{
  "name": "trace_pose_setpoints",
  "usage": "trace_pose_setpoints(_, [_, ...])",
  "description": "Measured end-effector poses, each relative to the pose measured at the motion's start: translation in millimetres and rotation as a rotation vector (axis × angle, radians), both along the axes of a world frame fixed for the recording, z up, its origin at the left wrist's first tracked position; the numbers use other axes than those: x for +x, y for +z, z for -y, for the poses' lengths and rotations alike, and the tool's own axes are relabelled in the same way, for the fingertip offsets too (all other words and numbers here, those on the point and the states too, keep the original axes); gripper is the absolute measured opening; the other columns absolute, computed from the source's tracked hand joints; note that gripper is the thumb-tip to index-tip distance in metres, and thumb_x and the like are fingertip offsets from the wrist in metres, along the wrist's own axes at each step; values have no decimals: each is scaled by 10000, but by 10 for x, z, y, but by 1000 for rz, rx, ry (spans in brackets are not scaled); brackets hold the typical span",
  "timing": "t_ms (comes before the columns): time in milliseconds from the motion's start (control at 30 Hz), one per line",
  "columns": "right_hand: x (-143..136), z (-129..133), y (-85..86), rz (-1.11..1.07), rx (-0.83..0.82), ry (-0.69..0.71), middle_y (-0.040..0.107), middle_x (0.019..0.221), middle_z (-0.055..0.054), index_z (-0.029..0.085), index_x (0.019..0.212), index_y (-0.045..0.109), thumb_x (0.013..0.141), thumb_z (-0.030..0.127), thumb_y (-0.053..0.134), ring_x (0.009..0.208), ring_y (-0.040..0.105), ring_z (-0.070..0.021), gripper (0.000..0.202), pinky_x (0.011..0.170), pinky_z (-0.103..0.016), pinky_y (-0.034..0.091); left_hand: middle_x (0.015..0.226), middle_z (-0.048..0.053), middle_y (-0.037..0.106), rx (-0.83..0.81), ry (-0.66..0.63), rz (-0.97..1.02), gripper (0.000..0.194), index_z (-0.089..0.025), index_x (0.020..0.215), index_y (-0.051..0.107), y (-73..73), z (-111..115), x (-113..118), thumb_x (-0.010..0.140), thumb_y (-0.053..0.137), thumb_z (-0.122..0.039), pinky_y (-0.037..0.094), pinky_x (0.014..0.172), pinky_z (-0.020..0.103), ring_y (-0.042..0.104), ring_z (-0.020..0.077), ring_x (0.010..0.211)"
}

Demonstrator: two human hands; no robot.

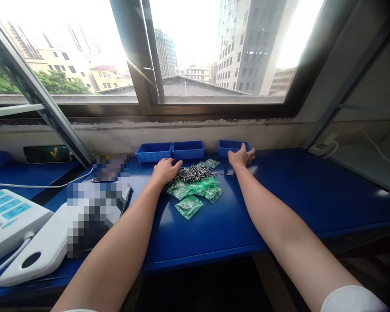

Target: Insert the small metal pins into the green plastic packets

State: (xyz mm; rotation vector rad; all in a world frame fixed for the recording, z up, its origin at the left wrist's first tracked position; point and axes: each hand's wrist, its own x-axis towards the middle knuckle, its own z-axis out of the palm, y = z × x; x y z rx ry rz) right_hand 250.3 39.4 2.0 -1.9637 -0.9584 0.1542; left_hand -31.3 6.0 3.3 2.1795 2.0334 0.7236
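My left hand [165, 171] rests at the left side of a heap of small metal pins or screws [196, 173], fingers apart and partly over its edge. Whether its fingertips touch the pieces is hard to see. Green-tinted clear plastic packets [189, 206] with small metal parts inside lie under and in front of the heap. At the right, my right hand [241, 157] is spread in front of a small blue bin [225, 147], covering its right front corner. Its thumb is near the front wall. A thin metal piece [225, 174] lies between the heap and my right wrist.
Two more blue bins [154, 152] stand side by side against the wall. On the left are a white power strip [9, 216], a white handled board [35, 255], a phone [47, 154] and a cable. Everything sits on a blue table [312, 195] below a window.
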Motion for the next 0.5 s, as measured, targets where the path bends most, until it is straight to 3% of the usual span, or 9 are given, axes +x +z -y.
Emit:
trace_pose_setpoints(100, [-15, -10, -17, 25, -50, 116, 109, 1510, -171, 228, 1368, 439, 690, 336, 666, 1325, 266, -408, 723, 1034, -497, 317, 1238, 150, 569, 224, 69, 80, 507, -144, 1123, 642, 22, -17, -4, 825, 447, -506, 371, 1046, 368, 496, 279, 1203])
trace_pose_setpoints(167, [-17, -33, -29, 15, -60, 192, 65, 1529, -169, 207, 1418, 371, 698, 338, 659, 1360, 230, -390, 787, 1067, -470, 298, 1340, 160, 488, 287, 106, 110, 519, -132, 1180, 611, 25, -47, -22, 812, 488, -476, 329, 1088, 383, 421, 293, 1280])
trace_pose_setpoints(333, [-12, -104, -78, -22, -3, 376, 45, 1539, -174, 141, 1450, 308, 709, 342, 650, 1402, 218, -311, 841, 1122, -337, 247, 1506, 148, 279, 165, 129, 134, 657, -128, 1345, 478, -22, -153, -93, 797, 530, -486, 218, 1151, 425, 199, 325, 1407])
trace_pose_setpoints(500, [-17, -125, -105, 24, -28, 407, -12, 1552, -149, 178, 1416, 390, 714, 323, 650, 1393, 219, -349, 763, 1133, -396, 224, 1555, 105, 162, 39, 87, 76, 741, -171, 1414, 391, -49, -192, -114, 790, 531, -546, 163, 1161, 437, 46, 329, 1430])
